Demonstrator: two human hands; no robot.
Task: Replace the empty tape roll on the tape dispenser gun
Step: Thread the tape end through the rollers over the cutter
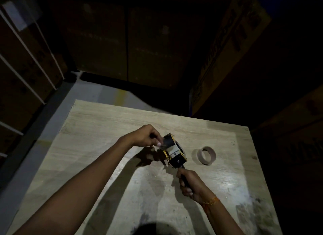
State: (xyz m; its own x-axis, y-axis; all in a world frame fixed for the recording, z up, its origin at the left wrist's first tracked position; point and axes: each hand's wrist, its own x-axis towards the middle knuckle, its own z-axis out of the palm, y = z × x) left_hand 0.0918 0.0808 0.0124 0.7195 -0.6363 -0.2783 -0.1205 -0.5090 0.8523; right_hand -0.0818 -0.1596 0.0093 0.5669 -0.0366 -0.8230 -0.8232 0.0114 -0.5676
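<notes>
A black and yellow tape dispenser gun (pixel 174 151) is held just above the pale wooden table (pixel 108 129). My right hand (pixel 190 184) grips its black handle from below. My left hand (pixel 148 135) pinches a strip of clear tape (pixel 165 142) at the gun's front end. A tape roll sits in the gun behind the frame, mostly hidden. An empty brown cardboard tape core (pixel 207 155) stands on the table to the right of the gun, apart from it.
Stacked cardboard boxes (pixel 139 42) rise behind the table and at the right. Strapped boxes (pixel 26 59) stand at the left. A strip of grey floor (pixel 97 93) shows beyond the table's far left edge. The room is dim.
</notes>
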